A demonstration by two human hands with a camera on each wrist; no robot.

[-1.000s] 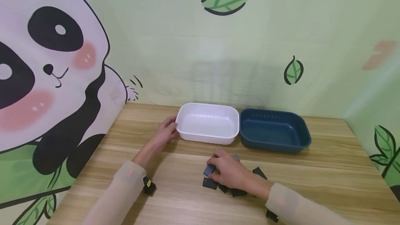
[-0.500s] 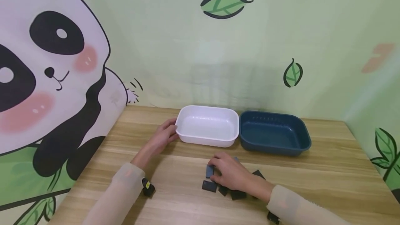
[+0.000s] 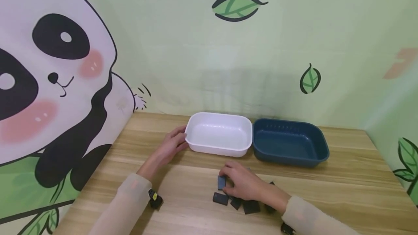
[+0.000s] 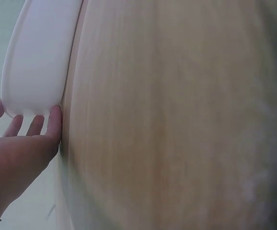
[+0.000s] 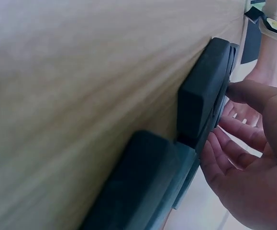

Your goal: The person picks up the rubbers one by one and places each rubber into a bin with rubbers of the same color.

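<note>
My left hand rests against the left end of a white plastic basin, fingertips touching its outer wall. In the left wrist view the thumb lies at the basin's rim and the other fingers spread along its end. My right hand is low over a group of small flat rectangular blocks. Between its thumb and index fingertip it pinches a blue-grey block. Just in front lies a black block, with more dark blocks beside and partly under the palm. The right wrist view shows dark blocks close by the fingertips.
A dark blue basin stands right of the white one, their ends side by side. Both stand near the back of the wood-grain table. Behind them rises a green backdrop printed with a panda and leaves.
The blue-grey block at my right fingertips has turned from slanted to pointing straight away from me. The left hand keeps its place at the white basin. The head view has shifted slightly.
</note>
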